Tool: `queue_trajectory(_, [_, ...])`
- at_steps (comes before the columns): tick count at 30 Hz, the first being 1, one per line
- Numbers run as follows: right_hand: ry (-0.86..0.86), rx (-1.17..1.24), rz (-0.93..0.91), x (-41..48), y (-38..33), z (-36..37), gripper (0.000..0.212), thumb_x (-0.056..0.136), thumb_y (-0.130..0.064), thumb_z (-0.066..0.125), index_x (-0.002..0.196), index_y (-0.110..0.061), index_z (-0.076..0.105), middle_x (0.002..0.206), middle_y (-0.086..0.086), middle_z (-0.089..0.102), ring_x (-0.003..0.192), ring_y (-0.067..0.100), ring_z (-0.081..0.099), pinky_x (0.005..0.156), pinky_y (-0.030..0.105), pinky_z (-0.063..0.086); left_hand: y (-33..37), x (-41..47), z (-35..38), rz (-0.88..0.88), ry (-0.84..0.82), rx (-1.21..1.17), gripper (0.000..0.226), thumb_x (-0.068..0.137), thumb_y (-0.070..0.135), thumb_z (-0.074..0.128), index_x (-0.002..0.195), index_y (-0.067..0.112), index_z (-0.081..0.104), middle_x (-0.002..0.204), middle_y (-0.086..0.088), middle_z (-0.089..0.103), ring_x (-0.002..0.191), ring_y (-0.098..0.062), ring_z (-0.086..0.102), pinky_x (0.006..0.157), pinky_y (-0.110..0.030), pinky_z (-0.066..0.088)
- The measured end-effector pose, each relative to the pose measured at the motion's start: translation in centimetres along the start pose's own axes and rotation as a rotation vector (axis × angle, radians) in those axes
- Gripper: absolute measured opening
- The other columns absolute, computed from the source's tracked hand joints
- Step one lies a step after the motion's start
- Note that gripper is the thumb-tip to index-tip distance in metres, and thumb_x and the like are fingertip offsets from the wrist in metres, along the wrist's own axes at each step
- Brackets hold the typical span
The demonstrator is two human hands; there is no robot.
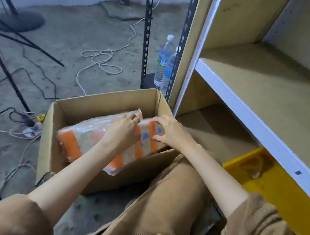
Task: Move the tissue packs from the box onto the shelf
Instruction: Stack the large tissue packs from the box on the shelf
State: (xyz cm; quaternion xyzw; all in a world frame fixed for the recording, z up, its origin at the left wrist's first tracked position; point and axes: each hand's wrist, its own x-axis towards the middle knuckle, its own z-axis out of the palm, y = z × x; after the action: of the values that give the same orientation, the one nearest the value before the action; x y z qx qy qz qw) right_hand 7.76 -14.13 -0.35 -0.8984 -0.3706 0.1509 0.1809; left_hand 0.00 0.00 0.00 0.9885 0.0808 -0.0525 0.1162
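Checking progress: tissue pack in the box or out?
In. The tissue pack lies tilted inside the cardboard box; left hand and right hand grip its far end.

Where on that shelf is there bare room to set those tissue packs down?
The middle shelf board behind the white rail is bare. The bottom level is bare between the white post and the yellow object. The box is crowded: tissue pack plus left hand and right hand.
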Motion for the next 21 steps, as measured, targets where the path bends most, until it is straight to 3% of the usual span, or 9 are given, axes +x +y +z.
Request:
queue_trajectory(7, [-0.221,-0.095,-0.025,5.0,-1.2,1.0,0.070,0.077,-0.026,0.072,0.138,-0.012,0.040,0.136,0.008,0.045,0.127,0.022,0.041,0.104,0.036,0.037,-2.2,1.7,0.2,-0.160,-0.187,0.021,0.059,0.079,0.046,0.062,0.121,0.005,0.052,0.124,-0.015,0.057,0.114,-0.030,0.054,0.090,-0.038,0.046])
queue_trajectory(11, [-0.300,-0.166,-0.062,6.2,-1.6,1.4,0.074,0.077,-0.023,0.072,0.141,-0.011,0.036,0.147,0.008,0.035,0.133,0.022,0.035,0.107,0.034,0.034,-2.2,2.3,0.2,-0.167,-0.231,0.065,0.068,0.078,0.057,0.057,0.124,0.007,0.054,0.126,-0.015,0.059,0.116,-0.029,0.054,0.095,-0.035,0.043])
queue_trajectory(13, [-0.328,-0.174,-0.055,6.5,-1.7,1.5,0.076,0.076,-0.022,0.073,0.141,-0.011,0.036,0.147,0.008,0.035,0.133,0.023,0.036,0.106,0.034,0.035,-2.1,2.4,0.3,-0.182,-0.261,0.068,0.071,0.077,0.059,0.057,0.125,0.007,0.053,0.126,-0.015,0.058,0.117,-0.030,0.053,0.097,-0.036,0.042])
queue_trajectory(17, [-0.359,-0.160,-0.057,6.7,-1.6,1.5,0.074,0.074,-0.019,0.075,0.139,-0.012,0.039,0.142,0.006,0.038,0.129,0.022,0.038,0.103,0.033,0.037,-2.5,2.3,0.6,-0.168,-0.236,0.064,0.067,0.074,0.057,0.062,0.117,0.005,0.057,0.116,-0.014,0.063,0.107,-0.030,0.059,0.086,-0.037,0.047])
queue_trajectory(21, [-0.393,-0.173,-0.057,7.1,-1.6,1.5,0.077,0.072,-0.018,0.076,0.139,-0.014,0.038,0.141,0.006,0.038,0.129,0.023,0.037,0.102,0.032,0.038,-2.4,2.0,0.4,-0.193,-0.226,0.031,0.070,0.073,0.055,0.065,0.122,0.007,0.054,0.116,-0.013,0.063,0.105,-0.029,0.061,0.081,-0.036,0.049])
